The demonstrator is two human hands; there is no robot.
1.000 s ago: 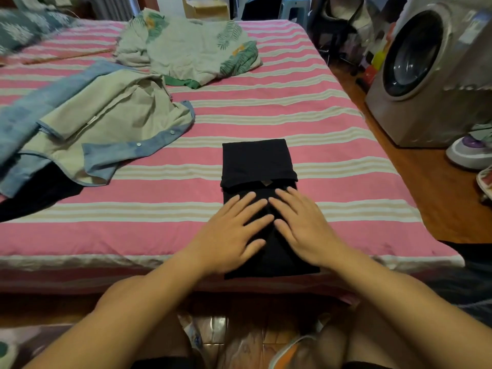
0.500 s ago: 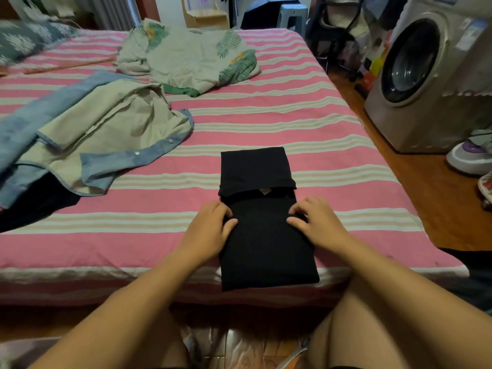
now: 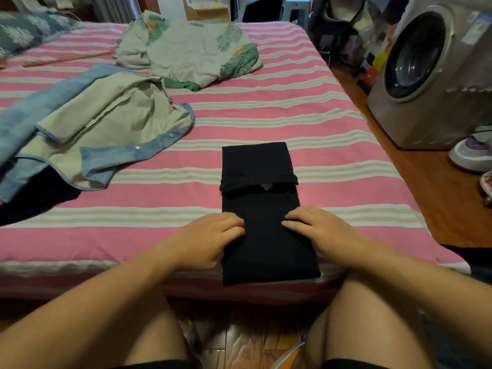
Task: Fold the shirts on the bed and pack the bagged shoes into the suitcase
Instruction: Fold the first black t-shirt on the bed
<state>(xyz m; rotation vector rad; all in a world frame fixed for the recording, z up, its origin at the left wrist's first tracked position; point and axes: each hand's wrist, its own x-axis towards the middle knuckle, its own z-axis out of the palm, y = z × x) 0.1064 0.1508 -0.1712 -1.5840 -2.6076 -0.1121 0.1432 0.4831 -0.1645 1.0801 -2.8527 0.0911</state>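
Note:
A black shirt (image 3: 263,251), folded into a narrow strip with its far end turned back, lies at the near edge of the pink striped bed (image 3: 319,123). My left hand (image 3: 210,235) grips its left edge with curled fingers. At the right edge my right hand (image 3: 319,233) holds the cloth, fingers curved over the top. An unfolded beige and blue shirt (image 3: 106,129) lies spread at the left. A leaf-print shirt (image 3: 191,51) is crumpled at the far middle. No suitcase or bagged shoes are in view.
A dark garment (image 3: 34,201) pokes out from under the beige shirt. A washing machine (image 3: 426,75) stands on the wooden floor to the right, with a purple and white iron (image 3: 471,153) beside it. A patterned pillow (image 3: 26,30) sits far left.
Both hands went from lying flat side by side on the middle of the black shirt to its left and right edges, fingers now curled on the cloth.

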